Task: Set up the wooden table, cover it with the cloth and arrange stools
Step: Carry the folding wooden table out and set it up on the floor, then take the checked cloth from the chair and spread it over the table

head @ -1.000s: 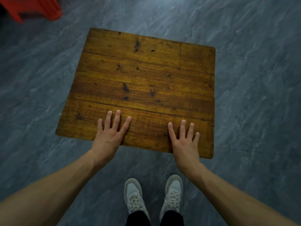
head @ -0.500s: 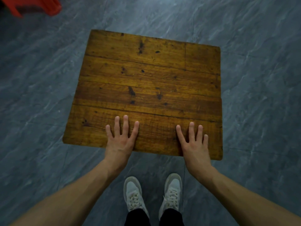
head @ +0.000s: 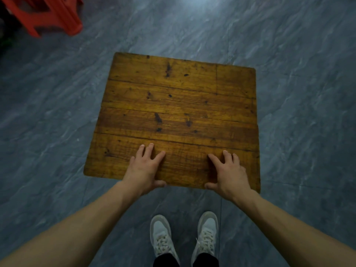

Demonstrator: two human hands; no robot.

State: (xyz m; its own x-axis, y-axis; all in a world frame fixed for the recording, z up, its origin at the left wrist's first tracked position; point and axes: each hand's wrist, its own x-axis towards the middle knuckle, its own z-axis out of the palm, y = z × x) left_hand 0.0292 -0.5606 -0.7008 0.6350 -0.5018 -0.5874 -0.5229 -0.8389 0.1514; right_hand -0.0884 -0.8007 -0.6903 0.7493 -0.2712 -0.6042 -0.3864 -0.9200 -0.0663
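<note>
Bare forearms [head: 81, 234], pale grey laced sneakers [head: 163, 237] and dark trouser cuffs [head: 166, 260].

The red stool [head: 48, 14] is cut off by the top-left corner, and the wooden table [head: 179, 105] hides its own legs.

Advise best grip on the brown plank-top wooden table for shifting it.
Probably the near edge of the brown plank-top wooden table, from the person's side: left hand and right hand lie there, fingers on top, thumbs over the edge. Legs hidden.
</note>
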